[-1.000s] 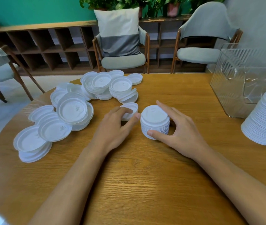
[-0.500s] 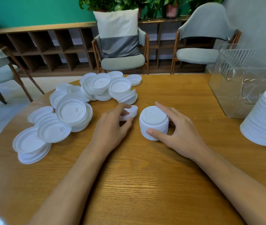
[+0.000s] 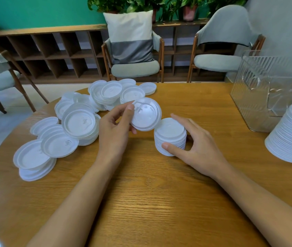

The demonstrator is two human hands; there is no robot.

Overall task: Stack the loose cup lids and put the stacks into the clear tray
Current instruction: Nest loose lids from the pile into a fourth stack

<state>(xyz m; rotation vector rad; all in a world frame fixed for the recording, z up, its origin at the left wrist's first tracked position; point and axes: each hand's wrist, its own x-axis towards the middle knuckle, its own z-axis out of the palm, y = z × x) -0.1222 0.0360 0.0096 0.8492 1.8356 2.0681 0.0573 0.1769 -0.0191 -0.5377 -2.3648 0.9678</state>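
My left hand (image 3: 114,130) pinches a single white cup lid (image 3: 146,114), lifted off the table and tilted so its face shows, just left of and above a short stack of lids (image 3: 171,136). My right hand (image 3: 197,146) grips that stack from the right, thumb on its near side and fingers round the far side. Many loose white lids (image 3: 77,122) lie scattered and overlapping on the left half of the round wooden table (image 3: 150,202). The clear tray (image 3: 259,90) stands at the table's right rear.
A tall stack of white lids (image 3: 291,132) sits at the right edge, in front of the clear tray. Chairs (image 3: 134,56) and low wooden shelving stand beyond the table's far edge. Another chair is at the far left.
My left hand has picked the single lid up from the table, raised it and turned it face-on beside the stack. My right hand has stayed on the stack.
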